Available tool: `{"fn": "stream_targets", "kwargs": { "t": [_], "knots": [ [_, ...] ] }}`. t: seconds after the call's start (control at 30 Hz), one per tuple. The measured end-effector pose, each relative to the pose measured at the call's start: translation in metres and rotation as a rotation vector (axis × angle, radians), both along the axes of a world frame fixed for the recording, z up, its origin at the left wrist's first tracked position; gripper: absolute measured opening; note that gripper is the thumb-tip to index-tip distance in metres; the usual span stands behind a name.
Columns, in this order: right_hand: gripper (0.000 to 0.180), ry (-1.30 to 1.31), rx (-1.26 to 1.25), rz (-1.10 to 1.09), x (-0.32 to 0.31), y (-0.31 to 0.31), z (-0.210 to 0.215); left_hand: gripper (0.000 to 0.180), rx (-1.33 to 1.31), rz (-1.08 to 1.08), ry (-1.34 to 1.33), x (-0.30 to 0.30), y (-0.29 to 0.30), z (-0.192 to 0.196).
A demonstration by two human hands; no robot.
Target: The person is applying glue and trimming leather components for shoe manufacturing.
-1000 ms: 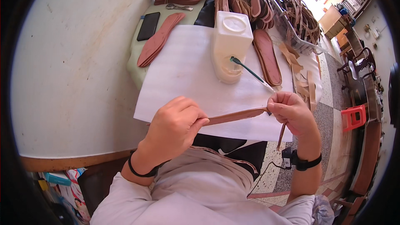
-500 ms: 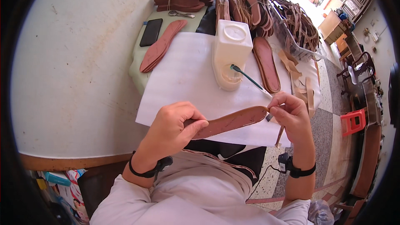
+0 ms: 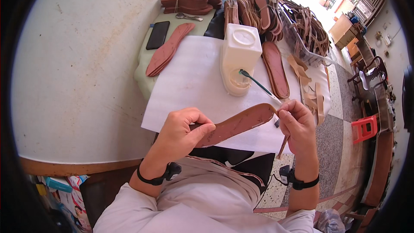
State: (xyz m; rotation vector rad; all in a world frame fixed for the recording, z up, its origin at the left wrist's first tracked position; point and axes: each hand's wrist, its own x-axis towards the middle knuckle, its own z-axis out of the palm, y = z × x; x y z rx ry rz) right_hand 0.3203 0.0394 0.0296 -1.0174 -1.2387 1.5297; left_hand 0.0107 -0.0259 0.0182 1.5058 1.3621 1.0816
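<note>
My left hand is closed on one end of a reddish-brown shoe insole, thumb on top. The insole is held tilted above the white sheet, its flat face toward me. At its other end my right hand pinches a thin brown strip against the rim; the strip's loose tail hangs below my fingers. The strip seems to run along the insole's upper edge. Just beyond my hands stands a cream plastic dispenser with a green-and-white brush leaning out of its opening.
Loose insoles lie right of the dispenser, near tan scraps. A clear bin holds many strips. Bundled insoles, a dark phone and an insole stack sit at the back left. A wall flanks the left.
The insole has turned so more of its face shows, and its right-hand end has risen slightly. My right hand has shifted a little left and stays pinched on the strip.
</note>
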Motion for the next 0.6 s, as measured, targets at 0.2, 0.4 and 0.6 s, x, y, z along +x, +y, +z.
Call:
{"fn": "stream_targets", "kwargs": {
  "t": [0.2, 0.4, 0.6],
  "knots": [
    [0.007, 0.045, 0.031, -0.04, -0.009, -0.004, -0.003, 0.008, -0.017, 0.011, -0.029, 0.0, 0.0, -0.003],
    [0.007, 0.083, 0.061, -0.06, -0.015, -0.005, -0.007, 0.011, -0.036, 0.033, -0.086, 0.003, 0.0, -0.007],
    [0.003, -0.059, 0.19, -0.133, -0.018, -0.006, -0.009, 0.008, -0.018, 0.01, -0.077, 0.007, 0.001, -0.012]
  ]
}}
